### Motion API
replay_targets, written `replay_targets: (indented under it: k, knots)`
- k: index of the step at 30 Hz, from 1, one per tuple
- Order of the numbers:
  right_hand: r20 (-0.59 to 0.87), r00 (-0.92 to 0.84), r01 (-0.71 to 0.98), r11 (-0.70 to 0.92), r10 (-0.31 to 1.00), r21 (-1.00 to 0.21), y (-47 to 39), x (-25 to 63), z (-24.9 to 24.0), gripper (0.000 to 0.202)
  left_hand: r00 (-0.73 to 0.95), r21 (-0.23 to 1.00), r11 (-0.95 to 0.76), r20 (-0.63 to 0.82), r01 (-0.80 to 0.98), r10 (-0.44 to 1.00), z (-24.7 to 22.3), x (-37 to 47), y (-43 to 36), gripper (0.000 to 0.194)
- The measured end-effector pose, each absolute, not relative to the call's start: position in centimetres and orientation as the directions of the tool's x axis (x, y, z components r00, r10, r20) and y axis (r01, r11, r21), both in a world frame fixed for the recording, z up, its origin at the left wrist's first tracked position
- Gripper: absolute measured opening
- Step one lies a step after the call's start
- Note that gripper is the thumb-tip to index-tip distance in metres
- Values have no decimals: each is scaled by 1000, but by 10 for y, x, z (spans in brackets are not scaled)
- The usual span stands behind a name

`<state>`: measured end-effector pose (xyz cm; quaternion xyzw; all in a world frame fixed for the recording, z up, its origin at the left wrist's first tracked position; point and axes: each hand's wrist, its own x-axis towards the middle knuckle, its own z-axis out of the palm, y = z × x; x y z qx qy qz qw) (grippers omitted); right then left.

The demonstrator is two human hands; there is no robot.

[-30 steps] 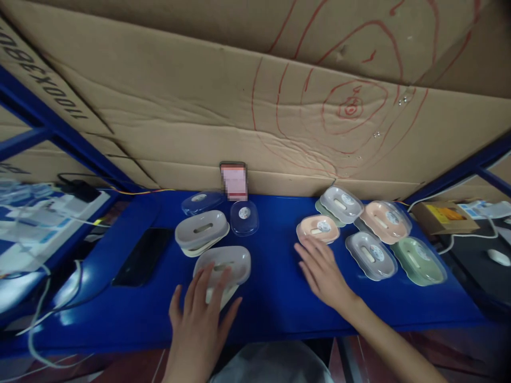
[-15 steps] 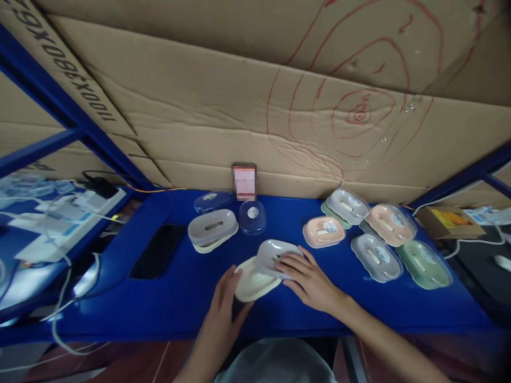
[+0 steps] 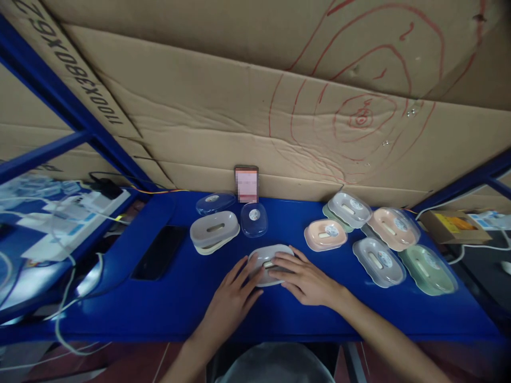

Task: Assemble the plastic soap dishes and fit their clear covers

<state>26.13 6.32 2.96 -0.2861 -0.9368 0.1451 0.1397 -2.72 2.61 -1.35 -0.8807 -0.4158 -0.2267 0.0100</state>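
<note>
grey dish (image 3: 265, 253) sits on the blue table (image 3: 295, 324) directly under both hands. left hand (image 3: 235, 294) lies over its left end, right hand (image 3: 309, 277) over its right end, fingers spread across the top with thumbs on the near side. from my remote seat i cannot tell whether either hand is clamping it or only resting on it.

progress, as i read it: pale colour shows through the slot, so i judge a base is underneath and the two parts are together, or nearly. fingers hide most of the rim; can't confirm the fit. no clear cover on it.

beyond the left hand: second grey dish (image 3: 215, 219) on a cream base (image 3: 211, 250), tilted, seam gaping, also uncovered. just past the grip, two loose lids (image 3: 254, 226), apart from both dishes.

well out past the right hand: peach and green dishes (image 3: 429, 268), more grey among them, covered by clear labelled lids. those look complete to me; the uncovered pair look unfinished.
</note>
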Motion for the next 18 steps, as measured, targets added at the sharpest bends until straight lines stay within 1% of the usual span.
replay_targets:
  k: [3,5,7,8,9,12,15,18]
  knots:
    - [186,-792,517,801,582,-303,64,261,25,45,550,227,-663,405,713,730,-7,-31,31,46]
    - [192,-786,539,803,588,-253,65,259,21,43,501,284,-640,432,714,750,4,-30,47,38]
    - [203,-776,570,802,597,-180,66,258,17,42,426,305,-589,459,749,780,16,-24,73,34]
    - [213,-770,586,799,601,-136,66,257,16,42,406,282,-562,457,777,791,21,-19,88,33]
    - [224,-764,602,793,605,-93,66,257,15,42,396,235,-530,442,815,805,24,-13,105,34]
    - [256,-728,658,753,637,-2,65,258,13,44,386,205,-506,433,838,815,26,4,145,36]
    - [293,-643,743,669,708,15,65,263,11,45,378,221,-506,440,833,815,16,10,163,32]
    - [342,-537,819,573,771,-6,68,269,10,46,389,241,-523,439,817,810,7,7,160,30]
